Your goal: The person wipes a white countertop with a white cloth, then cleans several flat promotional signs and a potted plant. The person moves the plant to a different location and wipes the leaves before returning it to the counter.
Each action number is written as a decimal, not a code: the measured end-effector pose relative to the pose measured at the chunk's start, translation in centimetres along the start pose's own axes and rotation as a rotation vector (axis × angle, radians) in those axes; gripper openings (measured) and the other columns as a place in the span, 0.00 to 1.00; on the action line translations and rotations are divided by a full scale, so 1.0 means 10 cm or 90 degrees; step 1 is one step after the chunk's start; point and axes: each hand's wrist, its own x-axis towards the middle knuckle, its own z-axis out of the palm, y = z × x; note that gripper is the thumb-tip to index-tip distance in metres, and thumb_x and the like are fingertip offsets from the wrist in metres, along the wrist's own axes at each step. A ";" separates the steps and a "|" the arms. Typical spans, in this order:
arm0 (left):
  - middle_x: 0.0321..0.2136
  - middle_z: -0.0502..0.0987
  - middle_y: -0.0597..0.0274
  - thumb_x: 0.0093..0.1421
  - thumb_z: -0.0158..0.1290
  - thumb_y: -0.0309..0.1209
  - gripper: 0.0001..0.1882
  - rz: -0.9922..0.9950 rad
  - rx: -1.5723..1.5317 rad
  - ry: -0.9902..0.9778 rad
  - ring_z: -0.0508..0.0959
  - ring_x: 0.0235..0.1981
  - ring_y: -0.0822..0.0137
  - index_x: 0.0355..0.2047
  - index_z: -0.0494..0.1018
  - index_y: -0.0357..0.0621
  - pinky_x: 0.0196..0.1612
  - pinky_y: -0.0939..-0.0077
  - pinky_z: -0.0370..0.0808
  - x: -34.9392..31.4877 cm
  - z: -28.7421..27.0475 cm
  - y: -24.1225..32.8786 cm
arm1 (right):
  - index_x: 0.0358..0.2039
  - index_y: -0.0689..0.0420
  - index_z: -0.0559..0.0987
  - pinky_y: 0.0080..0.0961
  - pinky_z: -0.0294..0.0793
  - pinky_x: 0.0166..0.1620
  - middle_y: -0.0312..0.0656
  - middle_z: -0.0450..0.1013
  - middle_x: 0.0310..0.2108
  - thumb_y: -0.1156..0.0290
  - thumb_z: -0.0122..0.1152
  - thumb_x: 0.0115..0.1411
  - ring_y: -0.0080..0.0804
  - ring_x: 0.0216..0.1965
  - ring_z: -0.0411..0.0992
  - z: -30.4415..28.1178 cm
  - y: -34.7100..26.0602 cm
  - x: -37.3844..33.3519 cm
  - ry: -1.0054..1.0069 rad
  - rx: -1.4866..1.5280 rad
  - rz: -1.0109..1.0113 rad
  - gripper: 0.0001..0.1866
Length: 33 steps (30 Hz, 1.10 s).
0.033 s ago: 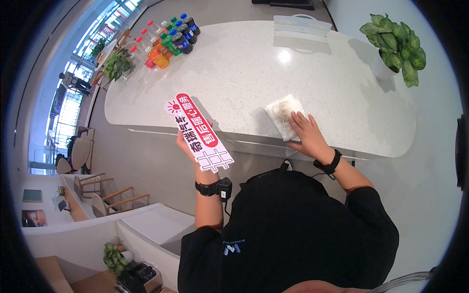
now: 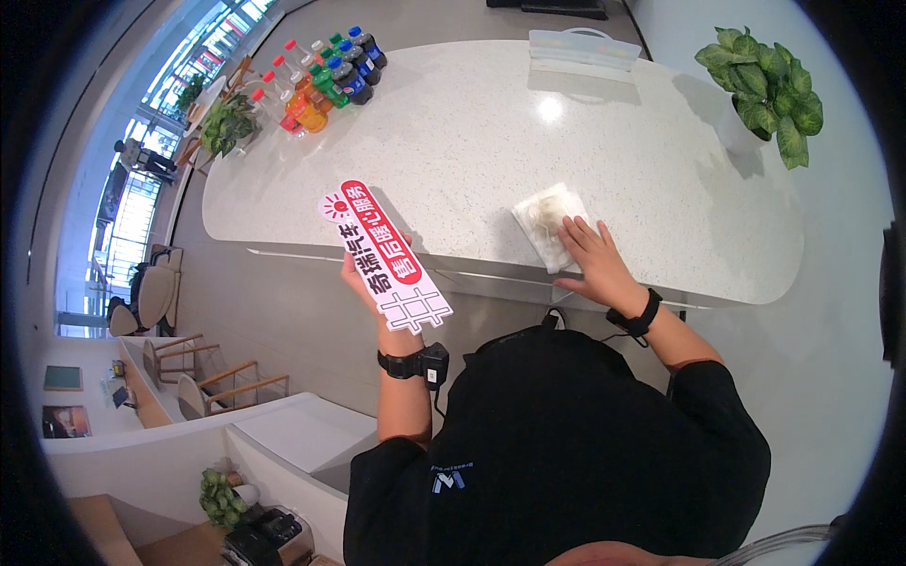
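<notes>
Sign gripped, cloth touched

Left hand grasped the sign over the table's front edge; right hand lay unclenched, fingers extended on the cloth, near that edge. Both matched the earlier frame. Bare top stretched to bottles, far left, and potted plant, right. Surface speckled white; floor grey.

A person's left hand held a flat, cut-out sign, white with a red panel and printed characters, at the near edge of a speckled white table. The right hand rested its fingers on a folded white cloth with a brownish stain. Drink bottles stood grouped at the far left, a translucent case at the far edge, and a leafy potted plant on the right.
</notes>
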 end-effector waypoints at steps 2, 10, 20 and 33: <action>0.32 0.77 0.45 0.61 0.31 0.55 0.33 -0.004 -0.018 0.012 0.81 0.32 0.55 0.49 0.68 0.38 0.28 0.66 0.81 -0.04 0.09 0.01 | 0.60 0.58 0.63 0.50 0.44 0.67 0.48 0.52 0.65 0.50 0.68 0.48 0.45 0.67 0.49 -0.15 -0.01 0.03 -0.034 0.041 0.028 0.44; 0.32 0.77 0.43 0.62 0.31 0.53 0.32 0.012 -0.043 0.001 0.81 0.30 0.57 0.49 0.67 0.38 0.28 0.68 0.81 -0.07 0.13 -0.02 | 0.60 0.54 0.65 0.50 0.49 0.65 0.48 0.53 0.65 0.59 0.66 0.52 0.47 0.66 0.50 -0.14 -0.06 0.21 -0.049 0.022 -0.060 0.36; 0.35 0.78 0.46 0.62 0.32 0.54 0.32 -0.040 -0.091 -0.031 0.81 0.31 0.57 0.49 0.68 0.38 0.28 0.68 0.82 -0.01 0.03 -0.02 | 0.58 0.54 0.68 0.47 0.55 0.62 0.47 0.56 0.64 0.71 0.58 0.55 0.50 0.63 0.55 0.07 0.00 0.37 -0.014 0.107 -0.065 0.28; 0.29 0.78 0.52 0.64 0.33 0.53 0.28 -0.075 -0.114 0.010 0.79 0.25 0.65 0.43 0.69 0.40 0.27 0.74 0.79 -0.13 0.02 -0.02 | 0.60 0.54 0.67 0.37 0.57 0.62 0.48 0.63 0.59 0.68 0.49 0.64 0.45 0.61 0.59 -0.03 -0.22 0.68 0.021 0.403 0.006 0.23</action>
